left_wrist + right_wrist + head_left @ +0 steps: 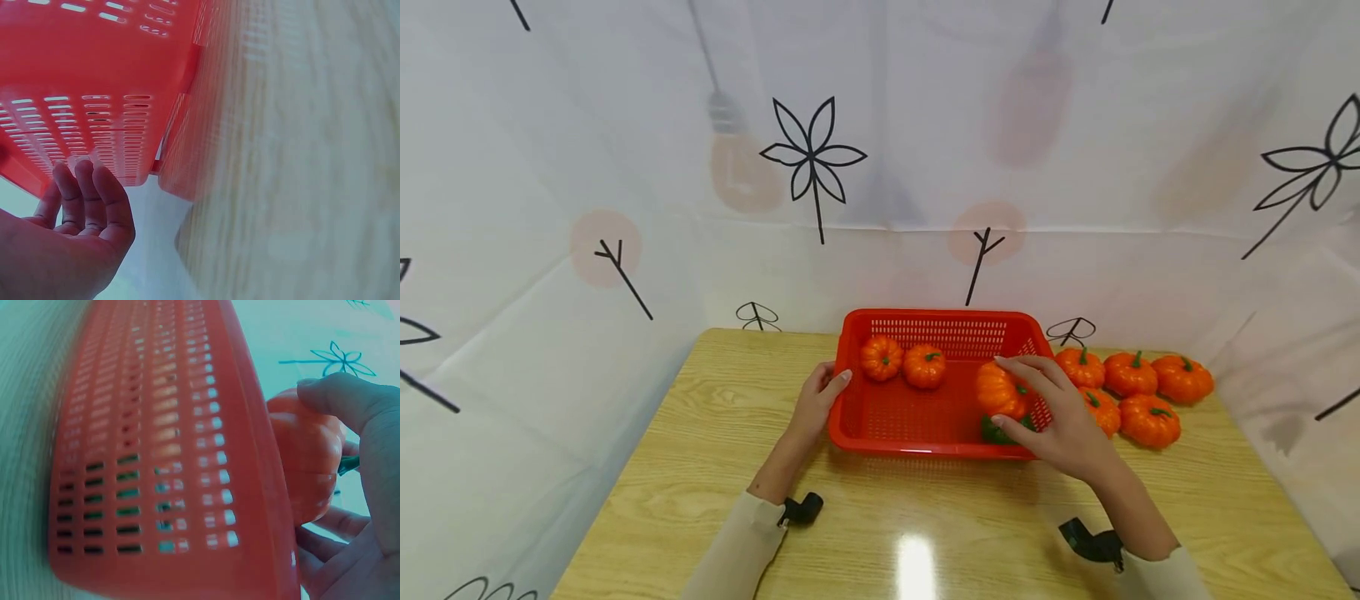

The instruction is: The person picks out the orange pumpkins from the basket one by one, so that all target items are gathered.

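A red plastic basket [910,412] stands on the table. At its left end my left hand [814,406] grips the rim, thumb on top; the left wrist view shows its fingers [107,194] against the slotted outer wall. My right hand [1066,427] holds a small orange pumpkin [997,390] between thumb and fingers at the basket's right end, above rim height in the right wrist view. Beneath that pumpkin a dark green object [997,431] lies in the basket, partly hidden. Two more small pumpkins, one [881,358] beside the other [924,367], sit at the back left inside.
Several orange pumpkins [1150,421] stand in two rows on the wooden table [700,467], right of the basket. Behind the table hangs a pale patterned cloth [887,167], close to the basket's back side.
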The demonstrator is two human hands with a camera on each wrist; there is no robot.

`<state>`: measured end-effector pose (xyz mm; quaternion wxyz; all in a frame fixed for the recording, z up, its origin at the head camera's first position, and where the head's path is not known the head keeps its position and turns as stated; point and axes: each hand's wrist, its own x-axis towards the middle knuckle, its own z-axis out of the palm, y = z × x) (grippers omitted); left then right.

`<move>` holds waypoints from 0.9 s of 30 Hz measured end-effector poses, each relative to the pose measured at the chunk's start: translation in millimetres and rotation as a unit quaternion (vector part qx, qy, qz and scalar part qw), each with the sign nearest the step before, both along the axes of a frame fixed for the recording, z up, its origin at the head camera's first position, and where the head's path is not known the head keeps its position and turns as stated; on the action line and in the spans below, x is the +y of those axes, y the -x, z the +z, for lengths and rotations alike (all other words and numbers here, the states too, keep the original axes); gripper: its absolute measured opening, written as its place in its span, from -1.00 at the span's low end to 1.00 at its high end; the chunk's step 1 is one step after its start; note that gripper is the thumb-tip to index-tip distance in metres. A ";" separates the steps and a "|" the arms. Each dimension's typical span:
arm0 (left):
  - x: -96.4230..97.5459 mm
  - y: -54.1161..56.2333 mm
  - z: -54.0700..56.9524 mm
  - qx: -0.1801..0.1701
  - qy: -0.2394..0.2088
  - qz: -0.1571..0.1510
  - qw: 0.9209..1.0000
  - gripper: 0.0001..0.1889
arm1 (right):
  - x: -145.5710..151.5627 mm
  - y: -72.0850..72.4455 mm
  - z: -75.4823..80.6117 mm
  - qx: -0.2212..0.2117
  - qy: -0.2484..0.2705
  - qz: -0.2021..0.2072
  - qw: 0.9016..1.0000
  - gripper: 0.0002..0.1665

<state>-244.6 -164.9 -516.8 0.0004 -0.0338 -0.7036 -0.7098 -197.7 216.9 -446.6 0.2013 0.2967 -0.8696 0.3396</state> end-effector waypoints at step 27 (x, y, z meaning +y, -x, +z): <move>1.7 -3.8 5.1 -0.009 0.002 0.003 1.000 -0.49 | 63.7 -9.4 5.0 0.000 0.034 -0.069 0.997 -0.01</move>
